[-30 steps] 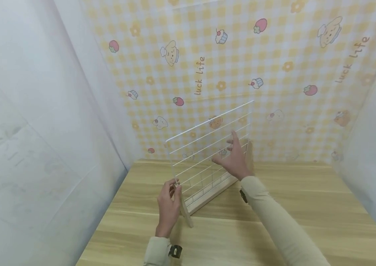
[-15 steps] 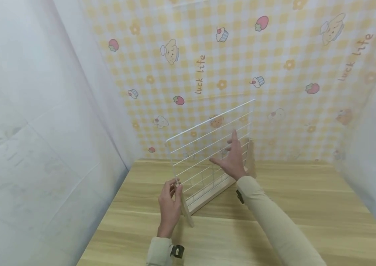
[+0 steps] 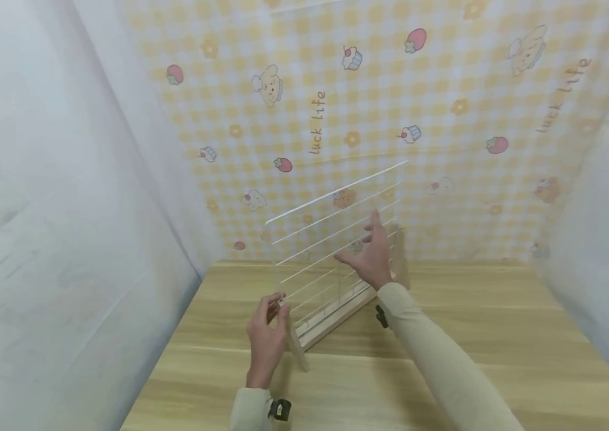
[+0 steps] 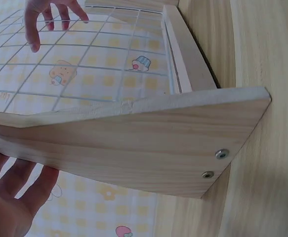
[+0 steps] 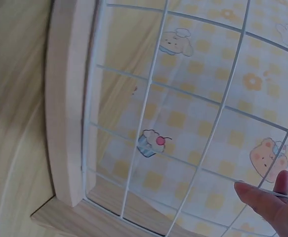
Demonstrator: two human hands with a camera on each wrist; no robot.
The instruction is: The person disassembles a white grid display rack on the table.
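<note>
A white wire grid [image 3: 337, 192] stands upright in a pale wooden frame, which has a bottom rail [image 3: 339, 322] and a side board at each end. My left hand [image 3: 267, 341] grips the upper end of the near side board [image 4: 124, 143]; in the left wrist view its fingers [image 4: 37, 192] lie along one edge of the board. Against the grid, around its right half, is my right hand [image 3: 371, 257], thumb and fingers spread apart. The right wrist view has its thumb [image 5: 257, 197] right at a wire. The far side board [image 3: 400, 257] stands beyond that hand.
The frame rests at a slant on a wood-grain table [image 3: 444, 335]. Behind it hangs a yellow checked cloth [image 3: 460, 161] with cartoon prints. White sheets [image 3: 67, 209] hang at the left and right. Two screws [image 4: 222, 154] show in the near side board.
My right hand has shifted slightly to the left along the grid. The left hand keeps its grip on the side board, and the head view has swung a little.
</note>
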